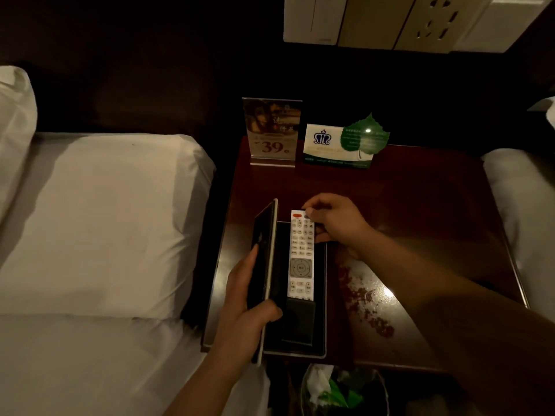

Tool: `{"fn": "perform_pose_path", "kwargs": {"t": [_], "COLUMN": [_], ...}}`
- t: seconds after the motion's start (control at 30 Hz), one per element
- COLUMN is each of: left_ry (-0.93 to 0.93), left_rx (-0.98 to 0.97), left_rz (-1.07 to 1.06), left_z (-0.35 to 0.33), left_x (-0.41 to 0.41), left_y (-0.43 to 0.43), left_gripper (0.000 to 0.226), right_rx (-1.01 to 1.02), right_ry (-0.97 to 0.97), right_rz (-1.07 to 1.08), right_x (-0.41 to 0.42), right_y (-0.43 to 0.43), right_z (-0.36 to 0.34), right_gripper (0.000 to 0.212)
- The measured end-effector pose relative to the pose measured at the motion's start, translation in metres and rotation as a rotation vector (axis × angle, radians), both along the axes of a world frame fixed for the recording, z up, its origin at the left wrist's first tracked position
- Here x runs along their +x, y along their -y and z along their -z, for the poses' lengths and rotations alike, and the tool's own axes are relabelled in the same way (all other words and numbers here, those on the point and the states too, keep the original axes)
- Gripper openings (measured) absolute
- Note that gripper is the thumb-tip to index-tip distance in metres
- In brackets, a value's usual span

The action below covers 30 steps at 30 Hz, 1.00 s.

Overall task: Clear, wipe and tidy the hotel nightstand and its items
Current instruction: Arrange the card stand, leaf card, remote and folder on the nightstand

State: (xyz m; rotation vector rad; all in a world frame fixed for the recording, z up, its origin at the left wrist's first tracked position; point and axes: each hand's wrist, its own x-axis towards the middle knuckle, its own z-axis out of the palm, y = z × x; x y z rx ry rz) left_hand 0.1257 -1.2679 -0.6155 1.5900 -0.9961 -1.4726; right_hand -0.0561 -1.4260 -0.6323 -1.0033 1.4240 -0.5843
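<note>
On the dark wooden nightstand (420,199) stands a black tray-like holder (320,310). A white remote control (301,256) lies in it, its lower end tucked into a dark pocket. My right hand (333,222) pinches the remote's top end. A dark flat panel with a pale edge (264,265), tilted up on its side along the holder's left edge, is gripped by my left hand (249,301). Reddish crumbs (363,298) are scattered on the wood right of the holder.
An acrylic price sign (272,133) and a white card with a green leaf (345,145) stand at the back. White beds flank the nightstand, the left one (105,220) close. A bin with tissue and green scraps (342,391) sits below the front edge. Wall sockets (390,19) above.
</note>
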Motion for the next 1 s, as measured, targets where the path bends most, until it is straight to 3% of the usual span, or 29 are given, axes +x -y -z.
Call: {"fn": "perform_pose_path", "kwargs": {"t": [0.43, 0.53, 0.63, 0.73, 1.0], "left_ry": [0.037, 0.054, 0.074, 0.118, 0.256], "left_rx": [-0.048, -0.058, -0.062, -0.067, -0.035], "left_rz": [-0.023, -0.014, -0.027, -0.04, -0.059], "left_z": [0.005, 0.008, 0.009, 0.011, 0.014], "left_x": [-0.004, -0.007, -0.012, -0.018, -0.03], "left_y": [-0.001, -0.002, -0.003, -0.003, 0.0], "left_gripper": [0.092, 0.094, 0.097, 0.096, 0.102], "right_rx": [0.089, 0.0, -0.163, -0.319, -0.326], "right_ry": [0.008, -0.13, -0.371, -0.566, -0.533], "right_rz": [0.067, -0.054, -0.203, -0.219, -0.259], "right_x": [0.001, -0.002, -0.001, -0.008, -0.007], "right_y": [0.0, -0.004, -0.012, -0.017, -0.014], "right_z": [-0.001, -0.002, 0.001, 0.01, 0.018], "right_gripper": [0.009, 0.01, 0.025, 0.033, 0.037]}}
